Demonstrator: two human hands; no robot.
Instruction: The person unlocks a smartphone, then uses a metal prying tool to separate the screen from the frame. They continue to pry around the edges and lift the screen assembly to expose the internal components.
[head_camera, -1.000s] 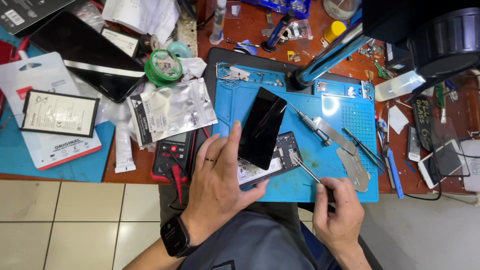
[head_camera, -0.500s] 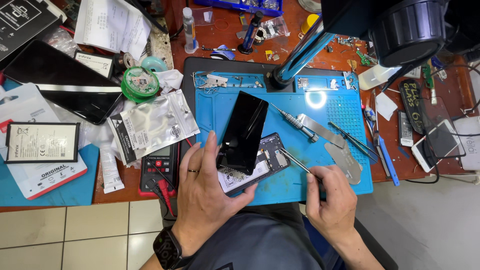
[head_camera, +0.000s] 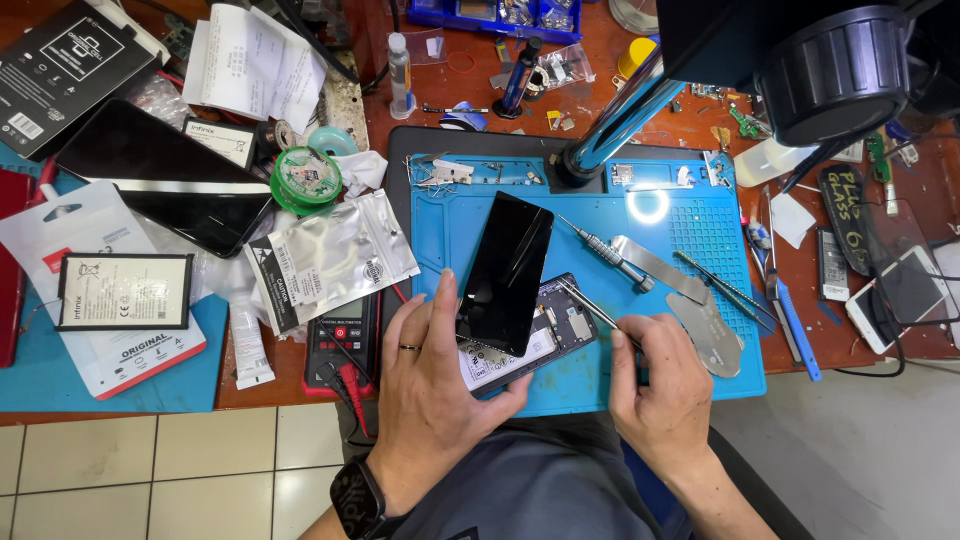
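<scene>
On blue mat (head_camera: 700, 250): left hand (head_camera: 435, 400) fingers grip opened phone (head_camera: 525, 335); right hand (head_camera: 665, 395) pinches tweezers (head_camera: 590, 305).

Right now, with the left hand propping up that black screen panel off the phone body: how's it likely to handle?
The black screen panel looks thin, flat and glossy, so probably light, slippery and easily cracked. The left hand holds it by its lower edge, tilted over the opened phone body; likely apt to tip. The right hand works tweezers beneath.
</scene>
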